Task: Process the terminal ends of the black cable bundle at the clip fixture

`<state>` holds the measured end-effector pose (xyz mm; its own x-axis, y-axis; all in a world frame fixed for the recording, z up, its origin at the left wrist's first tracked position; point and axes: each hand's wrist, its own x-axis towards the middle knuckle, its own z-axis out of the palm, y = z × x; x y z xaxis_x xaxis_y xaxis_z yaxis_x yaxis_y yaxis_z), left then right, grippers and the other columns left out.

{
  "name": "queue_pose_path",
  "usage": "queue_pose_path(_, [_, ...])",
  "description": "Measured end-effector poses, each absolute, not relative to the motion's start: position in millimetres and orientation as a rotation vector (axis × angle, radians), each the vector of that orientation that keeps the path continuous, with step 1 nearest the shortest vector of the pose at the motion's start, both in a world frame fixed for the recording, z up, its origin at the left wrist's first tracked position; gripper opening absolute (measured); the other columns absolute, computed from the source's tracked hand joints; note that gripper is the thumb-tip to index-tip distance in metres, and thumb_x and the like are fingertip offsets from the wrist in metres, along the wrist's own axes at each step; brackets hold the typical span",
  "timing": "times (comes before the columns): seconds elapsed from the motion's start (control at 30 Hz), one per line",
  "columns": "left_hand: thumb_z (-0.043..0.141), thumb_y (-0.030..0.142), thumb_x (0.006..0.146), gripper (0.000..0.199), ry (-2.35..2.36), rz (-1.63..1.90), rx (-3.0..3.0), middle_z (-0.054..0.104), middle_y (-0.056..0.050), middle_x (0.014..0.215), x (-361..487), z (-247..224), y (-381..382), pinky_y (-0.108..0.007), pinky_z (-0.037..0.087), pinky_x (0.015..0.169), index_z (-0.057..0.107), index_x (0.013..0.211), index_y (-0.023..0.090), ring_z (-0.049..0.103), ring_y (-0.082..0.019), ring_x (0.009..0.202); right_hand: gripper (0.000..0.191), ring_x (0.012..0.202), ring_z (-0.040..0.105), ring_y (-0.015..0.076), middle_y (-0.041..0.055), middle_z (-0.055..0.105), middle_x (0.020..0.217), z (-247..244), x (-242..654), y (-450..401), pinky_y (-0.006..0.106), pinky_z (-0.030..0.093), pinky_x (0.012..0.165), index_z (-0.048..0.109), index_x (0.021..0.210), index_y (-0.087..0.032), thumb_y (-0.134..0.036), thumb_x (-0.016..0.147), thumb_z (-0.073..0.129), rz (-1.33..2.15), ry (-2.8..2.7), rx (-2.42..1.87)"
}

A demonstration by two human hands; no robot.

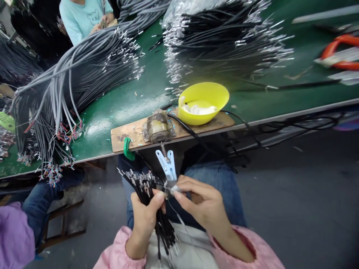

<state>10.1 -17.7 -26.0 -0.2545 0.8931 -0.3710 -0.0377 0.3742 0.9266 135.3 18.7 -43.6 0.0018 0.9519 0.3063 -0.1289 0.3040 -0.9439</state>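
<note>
My left hand (148,211) is closed around a bundle of black cables (143,188), whose stripped silvery ends point up and away from me. Close to its thumb, my right hand (200,200) has thumb and fingertips pinched together at a small whitish piece, too small to name, by a cable end. Just beyond the fingertips is a light blue clothespin (167,166), attached at the shaft of a small motor (159,127) on a wooden board (127,136). A thin pale strand (181,218) hangs below the hands.
On the board stands a yellow bowl (203,117) with white bits inside; a green hook-shaped piece (128,149) sits at its edge. Grey cables (81,56) and black cables (218,33) lie on the green table (112,116). Orange-handled pliers (336,46) lie right. Another person (80,18) sits opposite.
</note>
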Motion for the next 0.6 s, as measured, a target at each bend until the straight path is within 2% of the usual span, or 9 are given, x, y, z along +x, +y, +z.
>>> queue_pose_path(0.17, [0.071,0.043,0.064,0.033,1.552,1.066,0.805,0.051,0.001,0.038,7.7,-22.8,-17.0,-0.025,0.042,0.045,0.066,0.053,0.012,0.046,-0.01,0.038,0.009,0.056,0.054,0.0147,0.0012,0.062,0.064,-42.7,136.0,18.9,0.025,0.045,0.05,0.067,0.076,-0.021,-0.014,0.076,0.062,1.099,-1.261,-0.904])
queue_pose_path(0.3, [0.071,0.044,0.063,0.034,1.535,1.05,0.833,0.049,0.001,0.036,6.1,-18.8,-14.0,-0.024,0.04,0.041,0.067,0.053,0.012,0.044,-0.01,0.036,0.013,0.059,0.054,0.0154,0.0013,0.061,0.062,-37.3,133.6,18.8,0.026,0.044,0.054,0.063,0.071,-0.02,-0.013,0.08,0.059,0.999,-1.346,-0.896])
queue_pose_path(0.4, [0.072,0.043,0.062,0.033,1.542,1.052,0.857,0.049,0.001,0.036,5.0,-15.4,-12.0,-0.025,0.04,0.041,0.068,0.052,0.012,0.044,-0.01,0.036,0.006,0.058,0.053,0.0157,0.0015,0.059,0.064,-37.0,134.1,17.8,0.027,0.044,0.053,0.063,0.077,-0.02,-0.019,0.081,0.059,1.056,-1.385,-0.875])
queue_pose_path(0.5, [0.074,0.038,0.061,0.028,1.568,1.067,0.874,0.052,0.001,0.039,4.6,-11.4,-10.9,-0.025,0.041,0.042,0.069,0.053,0.012,0.046,-0.011,0.038,0.007,0.059,0.051,0.0158,0.0019,0.058,0.069,-39.1,134.9,17.4,0.027,0.044,0.052,0.064,0.083,-0.02,-0.025,0.078,0.065,1.103,-1.389,-0.869])
queue_pose_path(0.6, [0.075,0.03,0.06,0.019,1.598,1.1,0.901,0.053,0.001,0.042,4.6,-6.3,-9.5,-0.023,0.04,0.041,0.068,0.053,0.013,0.046,-0.01,0.04,0.005,0.062,0.051,0.0164,0.0025,0.06,0.07,-39.5,135.2,18.9,0.028,0.044,0.054,0.064,0.083,-0.021,-0.022,0.078,0.065,1.082,-1.39,-0.863])
